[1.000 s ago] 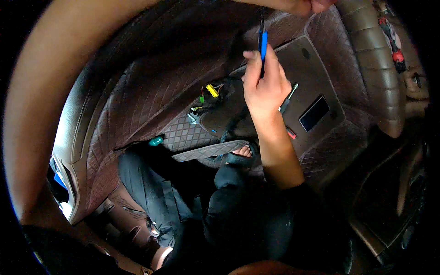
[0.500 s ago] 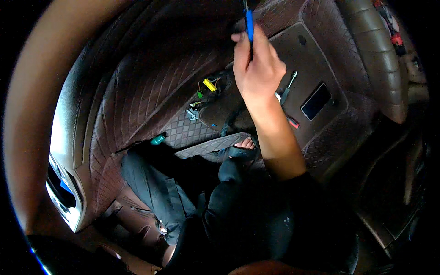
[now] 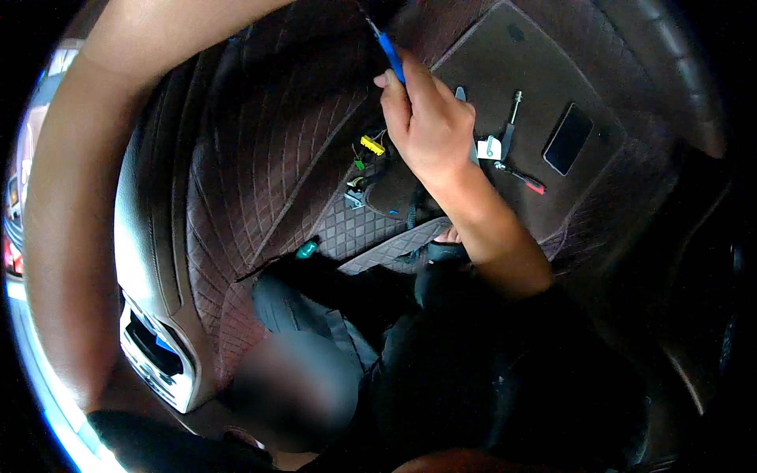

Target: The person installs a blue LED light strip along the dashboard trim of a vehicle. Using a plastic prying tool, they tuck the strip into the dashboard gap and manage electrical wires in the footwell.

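My right hand (image 3: 430, 126) is closed around a slim blue-handled tool (image 3: 391, 57) with a thin metal shaft, pointed up and away to the left. The shaft's far end fades into the dark at the top, so its kind and what it touches are unclear. My left arm (image 3: 75, 197) curves large and close along the left edge and leaves at the top; its hand is outside the picture. Left of my right wrist lie a yellow connector (image 3: 372, 145), a small green connector (image 3: 359, 165) and a metal bracket (image 3: 354, 199).
On the dark floor mat (image 3: 544, 71) lie a socket driver (image 3: 511, 126), a red-handled tool (image 3: 532, 184), a white square piece (image 3: 490, 148) and a phone (image 3: 568, 139). A teal object (image 3: 307, 249) lies near my leg. A pale door panel (image 3: 146, 236) borders the left.
The view has shifted, with more of the door side showing. My right hand, still holding the blue-handled tool, has moved left over the mat, uncovering the white piece and more of the red-handled tool.
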Demonstrator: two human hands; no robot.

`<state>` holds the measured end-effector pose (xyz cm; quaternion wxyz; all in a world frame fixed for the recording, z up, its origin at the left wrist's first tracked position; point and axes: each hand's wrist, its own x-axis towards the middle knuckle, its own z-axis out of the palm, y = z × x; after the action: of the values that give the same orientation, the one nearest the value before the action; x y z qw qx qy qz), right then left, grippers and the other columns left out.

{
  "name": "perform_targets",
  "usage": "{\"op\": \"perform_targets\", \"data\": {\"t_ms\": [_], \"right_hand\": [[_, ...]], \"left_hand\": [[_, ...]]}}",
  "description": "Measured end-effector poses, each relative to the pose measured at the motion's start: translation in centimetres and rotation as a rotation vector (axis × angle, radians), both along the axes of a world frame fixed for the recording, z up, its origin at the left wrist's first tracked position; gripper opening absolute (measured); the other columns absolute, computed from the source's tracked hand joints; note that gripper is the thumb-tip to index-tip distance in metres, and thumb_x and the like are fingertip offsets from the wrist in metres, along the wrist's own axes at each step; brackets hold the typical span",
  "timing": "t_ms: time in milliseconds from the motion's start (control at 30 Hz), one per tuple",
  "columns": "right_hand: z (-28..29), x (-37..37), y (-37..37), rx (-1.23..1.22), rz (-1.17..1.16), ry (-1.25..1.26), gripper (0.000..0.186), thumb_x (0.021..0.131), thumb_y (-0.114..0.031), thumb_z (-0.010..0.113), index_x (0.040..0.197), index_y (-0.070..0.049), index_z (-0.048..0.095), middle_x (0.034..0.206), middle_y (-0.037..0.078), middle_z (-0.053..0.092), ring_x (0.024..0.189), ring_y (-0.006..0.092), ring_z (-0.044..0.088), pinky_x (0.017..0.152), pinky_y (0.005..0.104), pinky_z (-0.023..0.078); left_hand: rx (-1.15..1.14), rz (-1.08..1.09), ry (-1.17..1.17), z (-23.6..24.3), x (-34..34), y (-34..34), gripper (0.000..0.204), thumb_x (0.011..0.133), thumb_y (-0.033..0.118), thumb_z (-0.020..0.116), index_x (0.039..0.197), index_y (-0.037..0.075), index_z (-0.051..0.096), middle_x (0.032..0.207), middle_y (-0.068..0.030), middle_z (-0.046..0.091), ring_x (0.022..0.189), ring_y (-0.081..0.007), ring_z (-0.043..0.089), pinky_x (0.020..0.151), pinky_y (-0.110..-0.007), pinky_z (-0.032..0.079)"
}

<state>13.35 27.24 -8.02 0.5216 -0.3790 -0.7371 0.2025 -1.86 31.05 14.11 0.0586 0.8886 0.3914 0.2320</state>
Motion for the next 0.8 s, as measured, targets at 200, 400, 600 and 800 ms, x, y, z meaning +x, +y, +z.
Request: {"op": "perform_targets", "data": {"t_ms": [200, 400, 600, 800], "right_hand": [[-0.1, -0.1, 0.2, 0.041, 0.005, -0.02, 0.032, 0.088, -0.019, 0.074, 0.119, -0.013, 0.068, 0.081, 0.005, 0.072, 0.061, 0.0236, 0.07, 0.049, 0.0354, 0.055], [-0.4, 0.5, -0.7, 0.0, -0.021, 0.018, 0.031, 0.089, -0.02, 0.072, 0.119, -0.013, 0.068, 0.078, 0.005, 0.071, 0.059, 0.0249, 0.069, 0.048, 0.0372, 0.055], [-0.9, 0.1, -1.3, -0.052, -0.011, 0.016, 0.029, 0.09, -0.02, 0.071, 0.118, -0.013, 0.067, 0.08, 0.006, 0.072, 0.062, 0.0254, 0.07, 0.05, 0.0381, 0.057], [-0.5, 0.2, -1.7, -0.124, 0.011, -0.004, 0.03, 0.09, -0.02, 0.071, 0.119, -0.012, 0.066, 0.085, 0.008, 0.074, 0.066, 0.0265, 0.072, 0.052, 0.0397, 0.057]], "left_hand": [[-0.112, 0.023, -0.086, 0.1, -0.1, 0.2, 0.012, 0.086, -0.008, 0.068, 0.096, -0.006, 0.074, 0.088, -0.013, 0.075, 0.082, -0.0155, 0.073, 0.073, -0.027, 0.058], [-0.05, 0.06, 0.005, 0.4, 0.3, -0.2, 0.015, 0.085, -0.01, 0.066, 0.097, -0.007, 0.073, 0.089, -0.0131, 0.074, 0.083, -0.0155, 0.073, 0.074, -0.026, 0.058], [-0.126, 0.077, -0.105, 0.0, 0.3, -0.1, 0.015, 0.085, -0.01, 0.066, 0.098, -0.007, 0.072, 0.091, -0.0139, 0.074, 0.084, -0.0159, 0.074, 0.076, -0.026, 0.059], [0.006, 0.034, 0.003, 0.0, 0.0, 0.0, 0.015, 0.086, -0.011, 0.066, 0.099, -0.007, 0.072, 0.09, -0.0139, 0.074, 0.085, -0.016, 0.074, 0.077, -0.026, 0.06]]}}
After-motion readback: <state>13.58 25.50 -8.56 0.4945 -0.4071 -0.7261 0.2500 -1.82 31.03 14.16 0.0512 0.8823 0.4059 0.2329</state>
